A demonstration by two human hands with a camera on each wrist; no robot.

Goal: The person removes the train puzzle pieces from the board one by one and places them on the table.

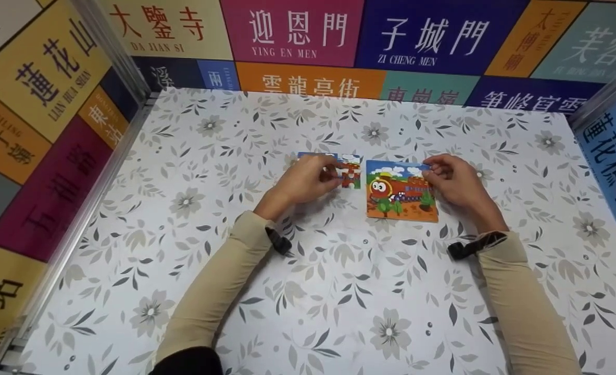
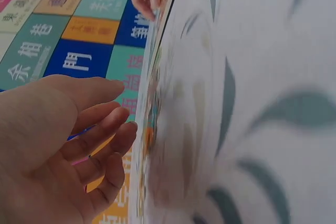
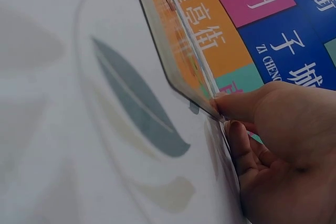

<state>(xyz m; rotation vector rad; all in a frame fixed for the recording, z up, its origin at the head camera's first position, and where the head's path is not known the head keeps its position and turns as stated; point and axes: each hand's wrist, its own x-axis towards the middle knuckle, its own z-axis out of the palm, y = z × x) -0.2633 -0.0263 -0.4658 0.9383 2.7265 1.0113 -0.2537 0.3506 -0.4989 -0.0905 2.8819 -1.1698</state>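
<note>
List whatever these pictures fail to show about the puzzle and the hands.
- Head view: the left hand covers much of the loose puzzle pieces; their count is hidden.
- Head view: the right hand hides the puzzle board corner; its hold is unclear.
- Left wrist view: the board is edge-on and blurred.
- Right wrist view: board picture unreadable, edge-on.

On the back wall panels [image 1: 308, 36], "DA JIAN SI" is read on the cream tile, "YING EN MEN" on the magenta tile [image 1: 292, 31], and "ZI CHENG MEN" on the dark blue tile [image 1: 432, 36]. "LIAN HUA SHAN" is printed on the yellow tile [image 1: 47, 78] of the left wall. Chinese characters are carried by every tile.
</note>
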